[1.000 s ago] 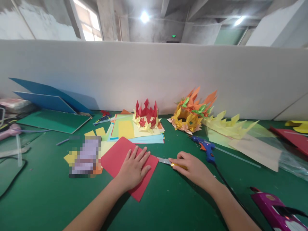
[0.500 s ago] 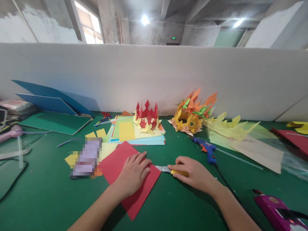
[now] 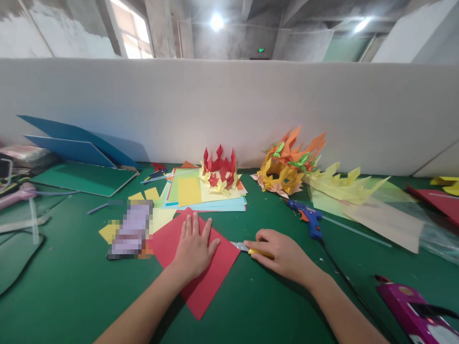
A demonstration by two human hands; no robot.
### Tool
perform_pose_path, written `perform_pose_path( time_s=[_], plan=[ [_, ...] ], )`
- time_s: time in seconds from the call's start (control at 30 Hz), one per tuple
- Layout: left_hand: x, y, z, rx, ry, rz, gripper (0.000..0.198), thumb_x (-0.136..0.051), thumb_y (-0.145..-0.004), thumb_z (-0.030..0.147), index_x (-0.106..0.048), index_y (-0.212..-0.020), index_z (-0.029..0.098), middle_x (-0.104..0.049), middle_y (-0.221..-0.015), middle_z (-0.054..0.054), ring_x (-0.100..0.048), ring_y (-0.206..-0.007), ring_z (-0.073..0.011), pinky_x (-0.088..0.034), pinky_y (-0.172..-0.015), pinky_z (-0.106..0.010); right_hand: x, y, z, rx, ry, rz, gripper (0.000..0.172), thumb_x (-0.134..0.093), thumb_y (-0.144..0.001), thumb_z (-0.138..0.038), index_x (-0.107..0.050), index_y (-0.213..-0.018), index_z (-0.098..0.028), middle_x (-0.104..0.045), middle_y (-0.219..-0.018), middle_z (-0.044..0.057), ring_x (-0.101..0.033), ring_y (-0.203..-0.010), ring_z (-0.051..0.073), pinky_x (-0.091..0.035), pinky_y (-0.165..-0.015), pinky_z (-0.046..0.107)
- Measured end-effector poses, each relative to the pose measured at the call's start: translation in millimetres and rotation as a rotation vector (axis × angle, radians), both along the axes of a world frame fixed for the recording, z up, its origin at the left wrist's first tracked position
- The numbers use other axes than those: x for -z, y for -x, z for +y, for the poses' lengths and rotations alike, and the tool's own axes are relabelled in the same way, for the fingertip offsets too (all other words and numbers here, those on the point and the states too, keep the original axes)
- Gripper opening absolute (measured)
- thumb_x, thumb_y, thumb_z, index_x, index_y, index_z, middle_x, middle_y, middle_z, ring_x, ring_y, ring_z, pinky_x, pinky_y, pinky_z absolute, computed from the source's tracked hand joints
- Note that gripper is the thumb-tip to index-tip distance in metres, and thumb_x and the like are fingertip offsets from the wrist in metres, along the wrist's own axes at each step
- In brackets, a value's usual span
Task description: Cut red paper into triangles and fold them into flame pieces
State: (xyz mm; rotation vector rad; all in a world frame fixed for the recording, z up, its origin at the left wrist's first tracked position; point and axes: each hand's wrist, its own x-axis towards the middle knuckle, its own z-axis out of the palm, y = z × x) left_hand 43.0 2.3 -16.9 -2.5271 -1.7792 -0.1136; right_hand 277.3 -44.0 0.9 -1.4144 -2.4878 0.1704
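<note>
A red paper sheet (image 3: 215, 272) lies at an angle on the green table (image 3: 71, 286). My left hand (image 3: 194, 248) rests flat on it, fingers stretched out and pointing away from me. My right hand (image 3: 281, 253) is closed round a yellow utility knife (image 3: 251, 249), whose metal blade tip lies at the sheet's right corner. The knife lies low on the table surface.
Behind the red sheet is a stack of coloured paper (image 3: 204, 196) with a red and yellow paper crown (image 3: 218, 174) on it. An orange and yellow paper crown (image 3: 287, 167), a blue glue gun (image 3: 308, 219) with black cord, yellow paper pieces (image 3: 344, 188) and a purple device (image 3: 412, 310) are to the right. Blue boards (image 3: 71, 143) lean at left.
My left hand has turned and spread flat, fingers now pointing away. The red sheet shifted slightly under it. My right hand with the knife has moved a little left, toward the sheet's corner.
</note>
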Motion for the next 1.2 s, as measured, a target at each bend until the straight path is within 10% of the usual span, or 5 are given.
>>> perform_pose_path(
  time_s=[0.4, 1.2],
  plan=[
    [-3.1, -3, -1, -0.027, 0.024, 0.041, 0.080, -0.027, -0.088, 0.058, -0.031, -0.137, -0.005, -0.021, -0.146, -0.027, -0.016, -0.136, -0.0388, -0.020, -0.109, -0.051, 0.8, -2, 1, 0.031, -0.001, -0.030, 0.031, -0.043, -0.092, -0.030, -0.064, -0.113, -0.023, -0.056, -0.083, 0.006, -0.054, -0.074, 0.017, -0.038, -0.060, 0.027],
    [12.2, -2, 3, -0.031, -0.074, -0.017, 0.078, -0.030, -0.086, 0.057, -0.036, -0.136, -0.003, -0.028, -0.144, -0.026, -0.021, -0.135, -0.0386, -0.022, -0.108, -0.051, 13.5, 29, 31, -0.013, -0.208, -0.027, 0.025, -0.049, -0.090, -0.025, -0.065, -0.108, -0.019, -0.057, -0.079, 0.005, -0.051, -0.070, 0.016, -0.034, -0.057, 0.025]
  ],
)
